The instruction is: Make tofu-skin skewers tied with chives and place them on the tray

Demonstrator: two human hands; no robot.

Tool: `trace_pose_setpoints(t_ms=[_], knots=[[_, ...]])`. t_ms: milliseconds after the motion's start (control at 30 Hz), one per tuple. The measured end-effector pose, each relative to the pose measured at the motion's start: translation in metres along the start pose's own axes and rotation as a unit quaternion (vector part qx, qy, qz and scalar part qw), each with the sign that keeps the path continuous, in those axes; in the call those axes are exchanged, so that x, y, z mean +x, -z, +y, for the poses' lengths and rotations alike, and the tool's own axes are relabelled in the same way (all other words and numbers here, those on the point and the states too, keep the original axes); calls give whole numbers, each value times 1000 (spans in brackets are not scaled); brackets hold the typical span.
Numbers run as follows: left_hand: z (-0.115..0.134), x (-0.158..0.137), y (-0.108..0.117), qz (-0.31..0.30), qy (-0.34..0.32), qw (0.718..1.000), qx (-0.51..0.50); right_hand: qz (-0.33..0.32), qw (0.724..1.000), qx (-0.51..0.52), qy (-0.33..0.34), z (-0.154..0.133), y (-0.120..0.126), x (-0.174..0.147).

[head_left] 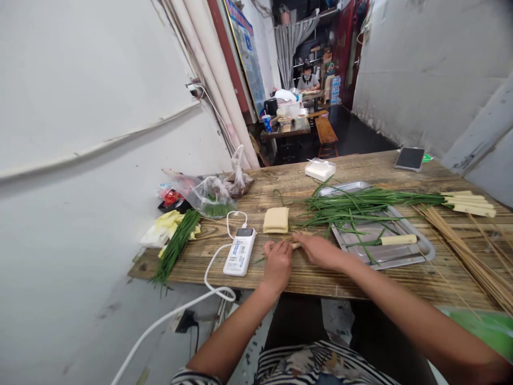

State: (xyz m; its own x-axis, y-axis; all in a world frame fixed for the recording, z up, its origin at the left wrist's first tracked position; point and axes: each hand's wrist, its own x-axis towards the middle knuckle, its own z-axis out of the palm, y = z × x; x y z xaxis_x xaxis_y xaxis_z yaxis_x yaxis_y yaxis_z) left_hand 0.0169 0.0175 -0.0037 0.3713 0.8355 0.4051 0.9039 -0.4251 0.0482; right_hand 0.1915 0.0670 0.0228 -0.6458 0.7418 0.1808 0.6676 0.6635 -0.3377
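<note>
My left hand (278, 263) is closed around a small pale tofu-skin roll (296, 246), whose end shows between my hands. A green strand sticks out on the hand's left side. Close by, my right hand (319, 251) has its fingers pressed together at the roll's end; what they pinch is hidden. Just beyond my hands lies a stack of yellowish tofu-skin sheets (276, 220). Right of my right hand, a finished-looking roll with chives (398, 239) lies on a metal tray (385, 260). Long green chives (360, 202) spread across the tray's far side.
Several rolls (468, 203) and bamboo skewers (465, 248) lie at the right. A power bank (239, 251) with a white cable, a chive bundle (178, 246) and plastic bags (212, 193) occupy the left. A white box (320, 169) and phone (409, 159) lie farther back. A person (308, 80) sits beyond.
</note>
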Motion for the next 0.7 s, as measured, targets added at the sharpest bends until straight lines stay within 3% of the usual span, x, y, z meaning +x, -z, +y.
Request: trace_pose_setpoints(t_ms=[133, 333, 500, 700], knots=[[-1, 3, 6, -19, -12, 1000, 1, 114, 992, 31, -53, 30, 25, 0], [-4, 3, 6, -27, -7, 999, -18, -8, 997, -79, 10, 12, 8, -5], [-12, 9, 4, -33, -5, 999, -36, -10, 989, -136, 50, 6, -11, 6], [-14, 2, -1, -12, -41, 999, -24, -19, 983, -152, 103, 15, -6, 3]])
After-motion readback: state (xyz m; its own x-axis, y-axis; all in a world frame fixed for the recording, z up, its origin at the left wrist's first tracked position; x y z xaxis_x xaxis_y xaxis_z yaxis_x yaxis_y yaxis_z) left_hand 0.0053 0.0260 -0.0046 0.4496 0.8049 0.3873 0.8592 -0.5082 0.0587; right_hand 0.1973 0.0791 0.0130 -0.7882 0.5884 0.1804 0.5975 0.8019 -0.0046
